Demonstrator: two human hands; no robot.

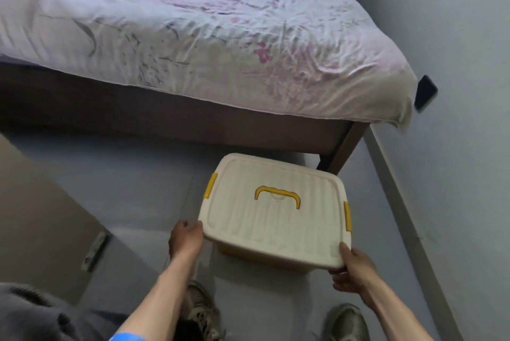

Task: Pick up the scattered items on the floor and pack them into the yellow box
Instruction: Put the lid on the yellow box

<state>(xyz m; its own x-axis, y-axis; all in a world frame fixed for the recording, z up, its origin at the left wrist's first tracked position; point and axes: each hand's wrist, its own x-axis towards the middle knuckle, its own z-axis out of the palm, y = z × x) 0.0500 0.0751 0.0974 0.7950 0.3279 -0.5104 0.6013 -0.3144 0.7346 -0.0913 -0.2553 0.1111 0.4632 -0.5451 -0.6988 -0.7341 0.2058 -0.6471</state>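
Note:
The yellow box [258, 255] stands on the floor in front of the bed, and only a strip of its yellow body shows under its cream lid [273, 213]. The lid is on and carries a yellow handle [277, 194] and a yellow clasp on each side. My left hand [186, 238] grips the lid's near left corner. My right hand [354, 271] grips its near right corner, thumb on top. No scattered items are in view.
A bed [193, 37] with a pale floral sheet fills the far side, its brown frame and leg [345, 147] just behind the box. A wall and skirting run along the right. A tan panel [41, 216] stands at the left. My shoes [345, 324] are below the box.

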